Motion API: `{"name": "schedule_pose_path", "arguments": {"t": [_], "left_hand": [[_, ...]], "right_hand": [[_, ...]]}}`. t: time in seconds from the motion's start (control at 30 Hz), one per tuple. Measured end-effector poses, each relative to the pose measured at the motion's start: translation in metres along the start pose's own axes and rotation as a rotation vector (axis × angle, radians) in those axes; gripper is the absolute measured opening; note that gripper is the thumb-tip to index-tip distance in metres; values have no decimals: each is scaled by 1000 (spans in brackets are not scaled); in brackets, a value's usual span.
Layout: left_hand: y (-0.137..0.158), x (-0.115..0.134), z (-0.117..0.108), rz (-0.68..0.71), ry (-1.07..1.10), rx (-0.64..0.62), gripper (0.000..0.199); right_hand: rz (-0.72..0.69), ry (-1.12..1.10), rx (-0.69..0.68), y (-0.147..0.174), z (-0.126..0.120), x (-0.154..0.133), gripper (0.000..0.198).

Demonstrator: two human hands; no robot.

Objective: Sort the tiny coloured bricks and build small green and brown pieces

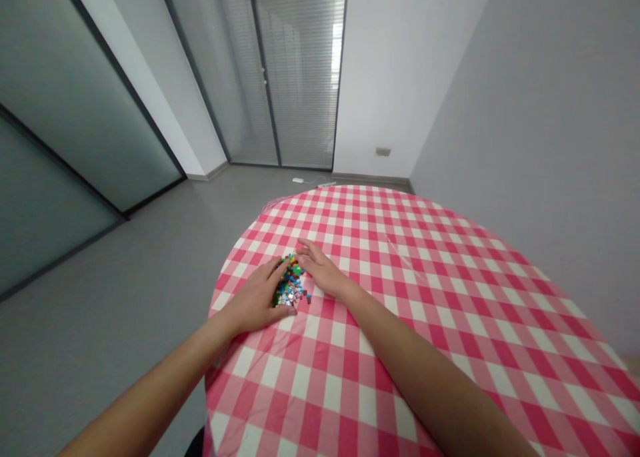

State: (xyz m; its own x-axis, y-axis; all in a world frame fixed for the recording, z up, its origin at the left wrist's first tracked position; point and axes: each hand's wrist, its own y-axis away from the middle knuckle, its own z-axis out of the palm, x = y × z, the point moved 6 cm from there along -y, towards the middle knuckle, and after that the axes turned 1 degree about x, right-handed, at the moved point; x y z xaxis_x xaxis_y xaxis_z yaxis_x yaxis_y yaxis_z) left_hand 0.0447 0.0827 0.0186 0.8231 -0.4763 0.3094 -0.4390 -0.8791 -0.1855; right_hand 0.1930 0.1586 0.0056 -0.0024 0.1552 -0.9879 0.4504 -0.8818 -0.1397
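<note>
A heap of small, many-coloured pieces [291, 287] lies near the left edge of the table, too small for me to tell their kind. Green, yellow and orange ones show at the far end, blue and silvery ones nearer. My left hand [257, 297] curves around the heap's left side, fingers apart and thumb stretched along its near edge. On the far right side rests my right hand [323, 268], its fingers extended over the top edge of the heap. A few loose pieces lie just right of the heap, between the hands.
A red-and-white checked cloth [400, 277] covers the round table, with some creases. Beyond it, a white power strip [299, 180] and cable lie on the grey floor [150, 257]. Glass doors [300, 77] with blinds stand behind, and a wall [540, 124] runs along the right.
</note>
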Motion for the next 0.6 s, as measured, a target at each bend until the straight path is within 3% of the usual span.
{"name": "schedule_pose_path", "arguments": {"t": [0.07, 0.13, 0.2, 0.27, 0.43, 0.6], "left_hand": [[-12, 6, 3, 16, 2, 8, 97], [-24, 12, 6, 29, -6, 8, 92], [-34, 14, 8, 24, -17, 10, 86], [-42, 12, 8, -6, -12, 30, 81], [-50, 9, 6, -16, 96, 61, 80], [-51, 18, 11, 48, 67, -2, 106]], "right_hand": [[-11, -111, 80, -3, -7, 2, 43], [-57, -163, 258, -6, -25, 5, 33], [-92, -130, 443, -6, -45, 7, 25], [-90, -58, 546, -4, -59, 10, 22], [-74, 38, 543, -2, -67, 15, 23], [-84, 90, 504, -6, -66, 21, 26]]}}
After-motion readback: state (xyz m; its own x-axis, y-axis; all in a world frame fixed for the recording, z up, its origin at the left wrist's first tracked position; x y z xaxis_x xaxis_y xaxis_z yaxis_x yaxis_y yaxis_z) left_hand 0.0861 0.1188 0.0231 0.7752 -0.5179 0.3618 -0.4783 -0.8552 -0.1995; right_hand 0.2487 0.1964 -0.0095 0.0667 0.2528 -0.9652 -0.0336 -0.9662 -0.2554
